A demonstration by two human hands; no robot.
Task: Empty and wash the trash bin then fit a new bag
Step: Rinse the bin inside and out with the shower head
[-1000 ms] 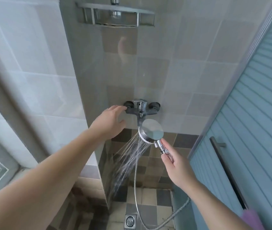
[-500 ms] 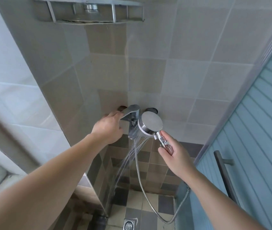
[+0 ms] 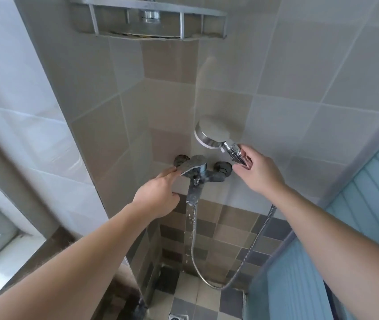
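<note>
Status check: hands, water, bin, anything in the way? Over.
Left hand fingertips on mixer lever. Right hand holds shower head by its handle. Spout only dripping. Bin not in view; nothing blocking.

A checkered tile floor (image 3: 209, 296) in beige, brown and grey fills the bottom of the shower stall. A metal floor drain (image 3: 178, 317) sits at its near edge. Far above, a metal corner shelf (image 3: 151, 21) is fixed to the tiled walls (image 3: 299, 77).
</note>
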